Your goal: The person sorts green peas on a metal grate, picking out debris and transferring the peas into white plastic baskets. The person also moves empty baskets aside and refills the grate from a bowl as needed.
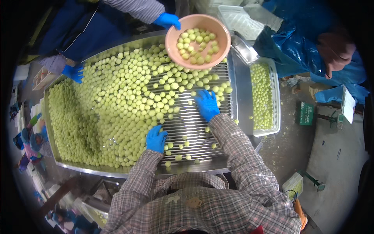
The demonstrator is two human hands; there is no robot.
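Observation:
A stainless-steel sorting table [93, 172] spreads before me, heaped on its left with round pale-green fruit [125, 84]. Its right part is a grate of parallel metal rods [191, 114]. My left hand [155, 139], in a blue glove, rests at the pile's near right edge, thumb apart from the fingers; nothing shows in its grasp. Across the rods lies my right hand [207, 106], also blue-gloved, fingers spread, with fruit just beyond and beside its fingertips. A few loose fruits [178, 157] sit on the grate between my forearms.
Opposite, a co-worker's gloved hand [168, 21] grips a pink basin [198, 65] partly filled with fruit; their other hand [73, 73] touches the pile. Right of the table's metal chute [243, 96] stands a white crate [276, 96] of fruit. A platform scale [336, 152] stands farther right.

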